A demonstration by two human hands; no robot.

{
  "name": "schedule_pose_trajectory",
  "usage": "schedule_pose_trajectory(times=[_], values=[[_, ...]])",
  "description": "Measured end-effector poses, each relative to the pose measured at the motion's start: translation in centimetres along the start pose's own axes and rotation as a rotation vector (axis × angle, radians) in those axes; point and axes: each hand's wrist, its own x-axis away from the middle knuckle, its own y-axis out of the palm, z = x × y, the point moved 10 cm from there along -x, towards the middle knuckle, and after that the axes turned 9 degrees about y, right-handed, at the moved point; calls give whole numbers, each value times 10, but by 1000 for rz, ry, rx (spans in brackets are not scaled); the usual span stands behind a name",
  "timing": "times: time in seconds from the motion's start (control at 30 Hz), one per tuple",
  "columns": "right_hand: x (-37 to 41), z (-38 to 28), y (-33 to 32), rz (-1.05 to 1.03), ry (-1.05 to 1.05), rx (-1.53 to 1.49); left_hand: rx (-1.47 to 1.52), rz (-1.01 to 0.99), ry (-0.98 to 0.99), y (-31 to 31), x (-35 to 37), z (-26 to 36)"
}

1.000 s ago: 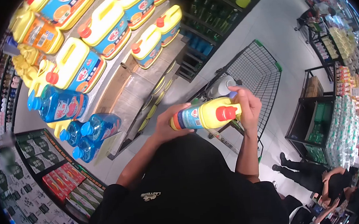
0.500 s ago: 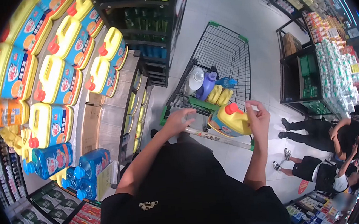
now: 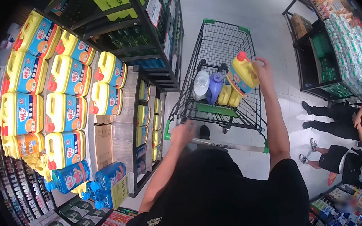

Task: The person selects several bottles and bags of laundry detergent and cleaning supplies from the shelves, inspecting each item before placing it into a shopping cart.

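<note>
My right hand is closed on the grip of a yellow jug with a red cap and a blue label. The jug hangs tilted, cap up, over the right side of a wire shopping cart. My left hand is wrapped round the left part of the cart's handle bar. In the cart, a white bottle, a purple bottle and two smaller yellow bottles stand side by side, the yellow ones partly behind the held jug.
To the left, a display carries rows of yellow jugs and several blue bottles. A black shelf stands beyond it. On the right are stacked white-and-green packs and people near the aisle floor.
My right hand has carried the yellow jug forward from above the handle bar to over the cart basket, tipping it more upright. My left hand has closed on the bar.
</note>
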Motion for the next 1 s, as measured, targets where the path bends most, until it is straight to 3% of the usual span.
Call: schedule_pose_trajectory(times=[0.07, 0.17, 0.27, 0.43, 0.53, 0.63, 0.73, 0.8, 0.93, 1.0], values=[[-52, 38, 34, -63, 53, -23, -31, 23, -2, 2, 7, 2], [-127, 107, 71, 15, 82, -4, -75, -7, -67, 5, 18, 7], [-196, 191, 110, -156, 247, -75, -58, -26, -110, 10, 31, 10], [-214, 262, 147, -196, 347, -106, -54, -13, -156, 10, 43, 15], [-241, 376, 167, -300, 593, -75, -61, -30, -172, 7, 42, 19], [-204, 370, 168, -303, 487, 63, -54, -46, -186, 4, 39, 21], [-181, 366, 179, -452, 510, -36, -56, -66, -185, 10, 40, 18], [-176, 366, 174, -397, 447, 98, -64, -88, -190, 12, 39, 19], [-168, 367, 172, -455, 491, -66, -47, -147, -216, 15, 34, 18], [-159, 362, 159, -387, 462, -109, -65, -165, -200, 18, 35, 18]])
